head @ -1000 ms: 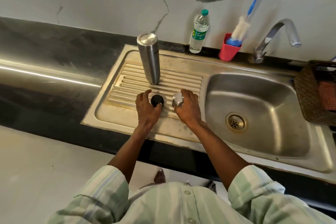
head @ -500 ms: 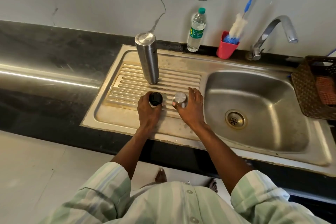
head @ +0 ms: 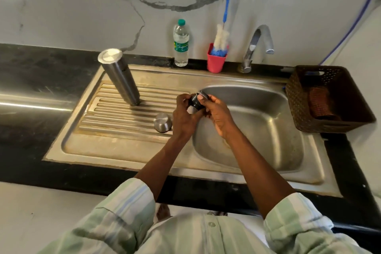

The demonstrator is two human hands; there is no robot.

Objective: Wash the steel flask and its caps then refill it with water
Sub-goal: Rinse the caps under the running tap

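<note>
**Caps Apart, Flask Inverted, Refill Not Yet Begun**

While the steel flask (head: 120,77) stands upside down on the ribbed drainboard (head: 115,113), mouth down and leaning a little in this wide view, the task looks somewhere between washing and refilling. The steel cap (head: 163,122) sits upside down on the drainboard just beside the left wrist, untouched. No water shows at the tap (head: 260,42), and the bottle brush (head: 221,39) stands in its red cup (head: 216,62) at the back, so scrubbing of the flask seems either finished or set aside (I cannot tell which from wetness alone). Refilling and recapping are still to do.

From the head camera, the only view, both hands meet over the near-left edge of the sink basin (head: 268,130). The left hand (head: 183,118) and right hand (head: 218,112) each curl fingers round the black inner cap (head: 196,101), a closed grip from both sides, with the right thumb pressed on its top. Whether they are rubbing or twisting it I cannot tell.
</note>
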